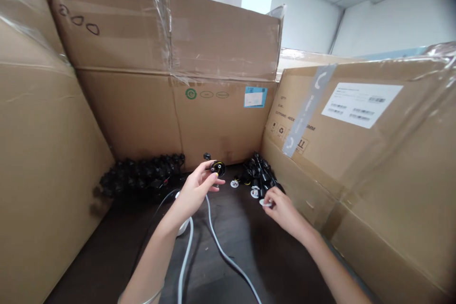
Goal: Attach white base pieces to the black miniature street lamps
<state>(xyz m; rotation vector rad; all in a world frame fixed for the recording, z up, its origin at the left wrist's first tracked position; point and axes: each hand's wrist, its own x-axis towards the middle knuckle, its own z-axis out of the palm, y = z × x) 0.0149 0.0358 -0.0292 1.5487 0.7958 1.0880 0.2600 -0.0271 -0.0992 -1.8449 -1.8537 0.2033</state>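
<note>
Large brown corrugated cardboard cartons (221,42) wall in my dark, smooth tabletop (285,266) on three sides, their seams covered with creased, glossy clear tape. The carton at my 3 o'clock (356,161) carries a white printed label (361,104), its barcodes and small print too fine to read. At 10 o'clock sits a heap of black plastic plugs (140,175), so shadowed that the pieces merge into one knobbly mass. A second, glossier heap of black plugs (260,175) lies at 1 o'clock, against the carton. A smooth white cable (185,266) loops across the table, and its upper run disappears behind my left hand. A rounded white part (183,227) is half hidden below my left wrist.

My left hand (194,190) is closed around the edge of a small round black fitting with a yellow ring (217,168), held above the table at 12 o'clock, with my fingers covering part of it. My right hand (283,211) pinches a small white disc (265,203) between thumb and fingers, just beside the second heap. Nearby on the table lie a ridged white disc (234,183) and another white disc (254,193).
</note>
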